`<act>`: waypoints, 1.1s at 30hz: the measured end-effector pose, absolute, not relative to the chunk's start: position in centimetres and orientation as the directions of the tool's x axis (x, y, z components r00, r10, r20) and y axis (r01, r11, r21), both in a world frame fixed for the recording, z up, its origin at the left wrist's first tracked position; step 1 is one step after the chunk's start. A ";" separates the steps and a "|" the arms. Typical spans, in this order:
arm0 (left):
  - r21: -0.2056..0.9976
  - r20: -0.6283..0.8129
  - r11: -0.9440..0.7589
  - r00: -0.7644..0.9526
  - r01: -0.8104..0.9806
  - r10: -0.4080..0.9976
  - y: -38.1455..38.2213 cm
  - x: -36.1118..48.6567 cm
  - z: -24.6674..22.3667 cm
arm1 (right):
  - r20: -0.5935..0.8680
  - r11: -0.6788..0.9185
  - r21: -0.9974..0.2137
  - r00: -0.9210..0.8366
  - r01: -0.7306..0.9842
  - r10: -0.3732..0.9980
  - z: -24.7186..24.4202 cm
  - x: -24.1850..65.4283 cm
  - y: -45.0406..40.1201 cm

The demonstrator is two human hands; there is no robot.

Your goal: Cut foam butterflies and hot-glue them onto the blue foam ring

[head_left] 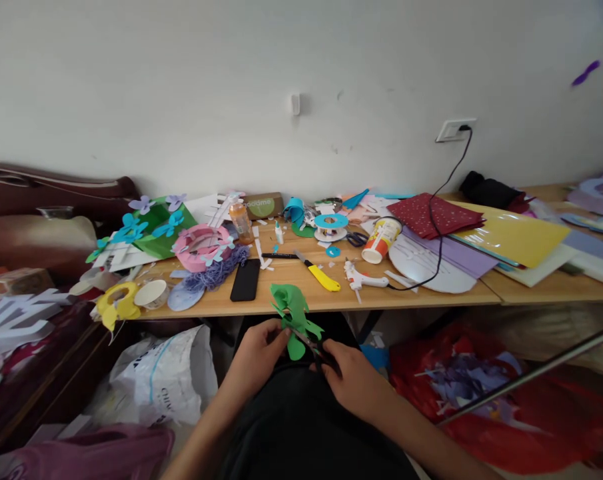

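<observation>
Over my lap, in front of the table edge, I have a piece of green paper [292,303] with ragged, leaf-like edges. My left hand [261,347] pinches its lower left side between thumb and fingers. Wrapped round the handles of a pair of scissors [306,339] is my right hand [348,370]. The scissor blades reach left across the green paper, close to my left fingertips. Part of the dark handles is hidden by my right fingers.
On the wooden table [291,303] lie a black phone [245,279], a yellow utility knife [324,276] and a white glue gun [364,279] whose cord runs to the wall socket [455,129]. A paper cup [381,239] lies tipped over. Bags with scraps stand below on both sides.
</observation>
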State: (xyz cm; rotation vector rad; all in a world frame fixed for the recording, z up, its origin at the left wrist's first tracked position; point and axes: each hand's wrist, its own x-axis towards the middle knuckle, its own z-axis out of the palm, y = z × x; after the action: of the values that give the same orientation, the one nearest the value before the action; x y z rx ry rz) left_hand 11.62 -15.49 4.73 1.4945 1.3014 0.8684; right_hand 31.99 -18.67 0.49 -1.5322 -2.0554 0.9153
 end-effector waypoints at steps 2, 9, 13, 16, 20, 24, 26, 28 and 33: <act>0.981 -0.081 0.051 0.159 0.186 0.984 -15.7 12.2 3.7 | -0.048 0.177 -0.711 -0.297 0.681 0.954 0.6 32.0 -18.6; 0.999 -0.042 0.041 0.104 0.011 0.994 -16.2 13.6 1.3 | -0.030 0.218 -0.704 -0.334 0.676 0.942 0.7 32.9 -18.0; 0.987 -0.046 0.012 0.212 0.161 0.976 -15.8 12.4 2.2 | -0.051 0.243 -0.653 -0.362 0.718 0.931 1.1 33.6 -17.8; 0.968 -0.083 0.013 0.275 0.250 0.958 -15.6 11.4 3.3 | -0.067 0.261 -0.640 -0.390 0.723 0.918 1.3 33.9 -17.7; 0.953 -0.097 -0.003 0.313 0.302 0.945 -15.2 10.8 4.8 | -0.076 0.285 -0.611 -0.413 0.739 0.908 1.6 34.0 -17.7; 0.974 -0.089 0.021 0.297 0.224 0.951 -15.0 11.4 4.2 | -0.067 0.288 -0.598 -0.406 0.748 0.912 1.8 34.1 -17.6; 0.994 -0.089 0.070 0.241 0.088 0.966 -15.2 12.3 3.0 | -0.062 0.274 -0.601 -0.386 0.751 0.921 1.8 34.0 -17.6; 0.989 -0.103 0.116 0.142 -0.090 0.985 -15.6 13.5 1.7 | -0.062 0.257 -0.609 -0.368 0.750 0.928 1.7 33.8 -17.6; 0.989 -0.069 0.064 -0.032 -0.135 0.997 -16.6 15.7 0.6 | -0.091 0.205 -0.589 -0.316 0.782 0.944 1.4 33.5 -17.8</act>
State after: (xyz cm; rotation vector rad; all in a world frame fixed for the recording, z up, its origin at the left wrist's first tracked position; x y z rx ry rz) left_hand 15.70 -16.56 0.56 1.0438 1.1666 1.2469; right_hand 33.55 -17.77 1.36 -1.6298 -2.1946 0.7988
